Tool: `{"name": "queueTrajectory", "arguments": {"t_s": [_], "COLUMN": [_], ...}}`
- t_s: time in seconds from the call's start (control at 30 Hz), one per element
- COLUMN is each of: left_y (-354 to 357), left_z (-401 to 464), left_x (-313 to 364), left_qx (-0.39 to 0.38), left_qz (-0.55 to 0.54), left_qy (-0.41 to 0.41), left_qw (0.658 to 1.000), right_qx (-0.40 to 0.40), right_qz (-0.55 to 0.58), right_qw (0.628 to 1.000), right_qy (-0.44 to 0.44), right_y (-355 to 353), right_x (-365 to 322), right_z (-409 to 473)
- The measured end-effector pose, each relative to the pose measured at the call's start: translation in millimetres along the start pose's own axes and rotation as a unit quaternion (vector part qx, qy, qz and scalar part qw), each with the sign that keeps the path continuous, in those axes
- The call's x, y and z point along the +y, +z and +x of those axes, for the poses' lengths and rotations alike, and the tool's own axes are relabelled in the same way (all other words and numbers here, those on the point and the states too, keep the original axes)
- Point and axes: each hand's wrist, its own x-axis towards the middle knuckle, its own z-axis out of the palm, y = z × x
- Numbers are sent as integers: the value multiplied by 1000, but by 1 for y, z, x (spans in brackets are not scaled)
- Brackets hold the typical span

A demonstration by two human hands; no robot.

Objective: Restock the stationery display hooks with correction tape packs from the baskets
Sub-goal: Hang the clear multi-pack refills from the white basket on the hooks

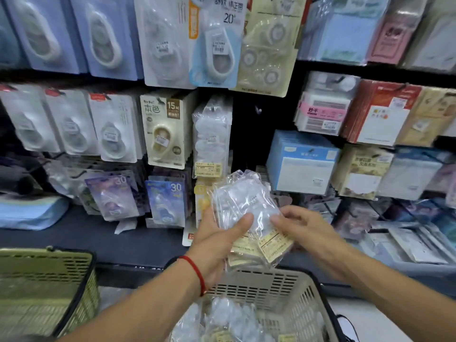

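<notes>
"15M" on cream pack (164,134)

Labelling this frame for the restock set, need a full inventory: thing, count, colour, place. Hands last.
clear packs: a small stack, count unclear, transparent with yellow labels, held above the beige basket
beige basket: one, bottom centre, more clear packs inside
green basket: one, olive with a black handle, bottom left
hanging clear packs: one row, transparent with a yellow label, display centre
15M pack: front of one row, cream, left of the hanging clear packs
blue carded tapes: several rows, pale blue, top left
notepad packs: several rows, blue, pink, red and tan, display right
bracelet: one, red, left wrist
left hand: holds the clear packs from below
right hand: pinches the front pack
</notes>
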Motion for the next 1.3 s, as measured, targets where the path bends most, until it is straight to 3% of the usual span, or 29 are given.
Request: {"name": "queueTrajectory", "arguments": {"t_s": [0.1, 0.2, 0.33, 0.5, 0.7, 1.0, 1.07, 1.17, 1.3], "left_y": [-3, -6, -20, -30, -38, -33, -32, -28, -17], "left_z": [12, 24, 37, 49, 56, 51, 50, 48, 44], "left_x": [33, 64, 85, 99, 105, 111, 110, 106, 92], "left_qx": [-10, -3, 38, 117, 135, 144, 143, 128, 74], "left_qz": [81, 111, 129, 175, 118, 133, 133, 125, 108], "left_qy": [39, 79, 160, 254, 255, 255, 251, 245, 214], "left_qw": [996, 991, 978, 944, 950, 947, 948, 953, 968], "right_qx": [8, 33, 115, 122, 154, 173, 177, 220, 106], "right_qz": [-60, -51, -6, 38, 75, 91, 20, -194, -127], "right_qw": [994, 990, 980, 981, 977, 972, 976, 942, 970], "right_qy": [-88, -127, -165, -147, -130, -130, -125, -162, -177], "right_y": [3, 2, 2, 8, 21, 28, 25, 20, 33], "right_x": [-24, -38, -55, -71, -72, -74, -74, -69, -59], "right_z": [15, 28, 45, 63, 67, 63, 65, 65, 64]}}
